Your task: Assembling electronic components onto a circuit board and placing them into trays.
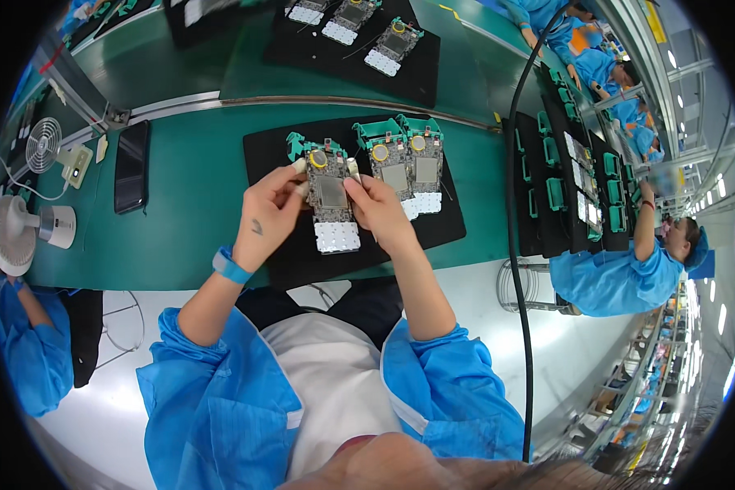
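Note:
Between my two hands is a circuit board [330,192] with a round yellow part, a square grey chip and a white dotted lower end. A green plastic bracket [296,146] sits at its top. My left hand [271,202] grips the board's left edge, with covered fingertips. At the right edge, my right hand [377,211] pinches the board, also with a pale fingertip cover. Just right of it, two similar boards [425,170] with green brackets lie side by side on a black mat [290,261].
Left on the green table [196,212] lie a black phone [131,167] and small white fans [57,224]. Beyond a metal rail, more boards rest on another black mat [359,72]. A black cable [514,269] hangs at right. Co-workers in blue sit nearby.

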`<action>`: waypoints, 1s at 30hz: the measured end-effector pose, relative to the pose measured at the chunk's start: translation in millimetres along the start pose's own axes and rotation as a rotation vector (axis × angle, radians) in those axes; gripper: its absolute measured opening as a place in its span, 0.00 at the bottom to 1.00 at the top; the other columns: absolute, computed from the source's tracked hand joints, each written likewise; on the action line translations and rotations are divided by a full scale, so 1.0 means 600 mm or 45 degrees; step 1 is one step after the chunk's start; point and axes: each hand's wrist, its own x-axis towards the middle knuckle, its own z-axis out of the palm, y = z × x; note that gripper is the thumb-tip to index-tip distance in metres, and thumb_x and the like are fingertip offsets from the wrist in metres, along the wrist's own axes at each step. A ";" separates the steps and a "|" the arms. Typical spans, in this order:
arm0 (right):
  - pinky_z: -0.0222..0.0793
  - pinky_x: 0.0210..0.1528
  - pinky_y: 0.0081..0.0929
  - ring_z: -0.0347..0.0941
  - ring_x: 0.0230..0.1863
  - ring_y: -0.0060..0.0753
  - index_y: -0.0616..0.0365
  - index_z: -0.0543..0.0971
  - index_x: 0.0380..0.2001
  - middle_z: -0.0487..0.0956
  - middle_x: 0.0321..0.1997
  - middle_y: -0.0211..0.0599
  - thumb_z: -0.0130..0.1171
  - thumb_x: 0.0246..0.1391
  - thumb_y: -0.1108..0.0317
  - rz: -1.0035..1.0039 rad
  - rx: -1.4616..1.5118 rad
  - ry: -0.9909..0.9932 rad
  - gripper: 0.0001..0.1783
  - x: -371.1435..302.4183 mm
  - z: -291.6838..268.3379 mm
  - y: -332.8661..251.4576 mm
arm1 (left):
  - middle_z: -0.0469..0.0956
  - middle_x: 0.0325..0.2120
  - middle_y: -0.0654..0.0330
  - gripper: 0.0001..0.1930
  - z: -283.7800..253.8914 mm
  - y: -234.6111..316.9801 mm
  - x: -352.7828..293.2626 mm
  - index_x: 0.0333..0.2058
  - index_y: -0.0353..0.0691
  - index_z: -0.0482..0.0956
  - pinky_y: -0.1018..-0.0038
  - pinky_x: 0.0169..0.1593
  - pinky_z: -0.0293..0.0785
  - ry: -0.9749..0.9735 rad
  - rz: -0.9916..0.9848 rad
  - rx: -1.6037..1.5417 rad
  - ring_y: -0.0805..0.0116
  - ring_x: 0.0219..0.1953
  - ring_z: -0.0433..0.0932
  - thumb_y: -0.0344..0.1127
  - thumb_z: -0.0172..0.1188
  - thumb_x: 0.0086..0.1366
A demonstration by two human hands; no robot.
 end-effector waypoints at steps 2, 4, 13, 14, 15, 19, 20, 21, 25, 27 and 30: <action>0.38 0.15 0.15 0.49 0.14 0.07 0.56 0.77 0.34 0.67 0.19 0.17 0.52 0.64 0.57 0.046 0.254 -0.075 0.14 -0.015 0.006 -0.005 | 0.74 0.31 0.58 0.16 0.002 0.021 -0.003 0.42 0.35 0.77 0.73 0.28 0.73 0.081 0.311 0.603 0.66 0.26 0.76 0.21 0.63 0.52; 0.42 0.14 0.12 0.52 0.15 0.06 0.57 0.76 0.36 0.71 0.23 0.17 0.51 0.65 0.57 0.076 0.318 -0.087 0.14 -0.012 -0.004 0.025 | 0.70 0.28 0.59 0.15 0.009 0.029 -0.001 0.35 0.36 0.77 0.69 0.27 0.71 0.158 0.582 0.871 0.60 0.25 0.73 0.22 0.67 0.46; 0.46 0.16 0.16 0.52 0.14 0.11 0.58 0.77 0.35 0.68 0.20 0.17 0.52 0.64 0.61 -0.027 0.193 0.147 0.11 -0.045 0.023 0.028 | 0.69 0.30 0.60 0.14 -0.026 0.008 -0.010 0.33 0.35 0.80 0.74 0.35 0.68 0.069 0.421 0.490 0.66 0.32 0.70 0.21 0.69 0.44; 0.51 0.19 0.17 0.57 0.17 0.13 0.60 0.77 0.34 0.70 0.21 0.18 0.53 0.63 0.63 -0.246 0.019 0.233 0.11 -0.042 0.028 0.037 | 0.69 0.31 0.60 0.14 -0.032 0.006 -0.009 0.33 0.35 0.80 0.74 0.36 0.68 0.049 0.407 0.468 0.66 0.33 0.70 0.21 0.68 0.44; 0.57 0.21 0.18 0.61 0.19 0.16 0.63 0.76 0.34 0.71 0.22 0.20 0.53 0.63 0.64 -0.464 -0.157 0.318 0.11 -0.039 0.035 0.045 | 0.68 0.34 0.59 0.14 -0.034 0.006 -0.010 0.32 0.35 0.80 0.73 0.38 0.69 0.023 0.417 0.528 0.64 0.36 0.69 0.21 0.68 0.44; 0.65 0.26 0.24 0.68 0.23 0.27 0.62 0.75 0.41 0.72 0.31 0.36 0.61 0.56 0.65 -0.684 -0.832 0.545 0.14 -0.047 0.063 0.049 | 0.68 0.38 0.57 0.13 -0.036 0.018 -0.006 0.31 0.33 0.79 0.69 0.41 0.71 -0.189 0.447 0.762 0.60 0.42 0.67 0.18 0.65 0.43; 0.66 0.25 0.24 0.70 0.25 0.29 0.60 0.75 0.42 0.72 0.33 0.35 0.62 0.54 0.66 -0.698 -0.897 0.583 0.14 -0.053 0.068 0.033 | 0.68 0.38 0.57 0.13 -0.037 0.019 -0.004 0.31 0.33 0.79 0.69 0.41 0.71 -0.191 0.441 0.759 0.60 0.42 0.67 0.18 0.65 0.43; 0.67 0.24 0.25 0.72 0.26 0.31 0.58 0.75 0.43 0.71 0.35 0.34 0.63 0.53 0.67 -0.713 -0.961 0.621 0.15 -0.054 0.070 0.023 | 0.67 0.39 0.56 0.13 -0.038 0.019 -0.001 0.31 0.32 0.78 0.69 0.43 0.71 -0.228 0.444 0.782 0.58 0.43 0.67 0.18 0.64 0.44; 0.66 0.21 0.22 0.70 0.21 0.25 0.53 0.79 0.41 0.72 0.35 0.30 0.64 0.49 0.73 -1.224 -1.147 0.451 0.14 -0.028 0.057 0.037 | 0.66 0.41 0.54 0.13 -0.039 0.032 0.012 0.33 0.29 0.76 0.67 0.47 0.70 -0.363 0.443 0.834 0.56 0.46 0.66 0.16 0.62 0.45; 0.68 0.22 0.25 0.73 0.23 0.29 0.53 0.79 0.38 0.73 0.36 0.30 0.63 0.48 0.74 -1.193 -1.201 0.408 0.12 -0.028 0.057 0.026 | 0.66 0.41 0.54 0.13 -0.044 0.034 0.014 0.33 0.29 0.76 0.68 0.47 0.71 -0.381 0.449 0.840 0.56 0.46 0.66 0.17 0.62 0.46; 0.69 0.22 0.26 0.74 0.24 0.31 0.55 0.79 0.37 0.73 0.37 0.30 0.63 0.48 0.74 -1.246 -1.335 0.389 0.11 -0.018 0.054 0.022 | 0.66 0.41 0.55 0.12 -0.046 0.032 0.014 0.33 0.29 0.76 0.69 0.46 0.72 -0.395 0.440 0.816 0.55 0.47 0.65 0.18 0.62 0.47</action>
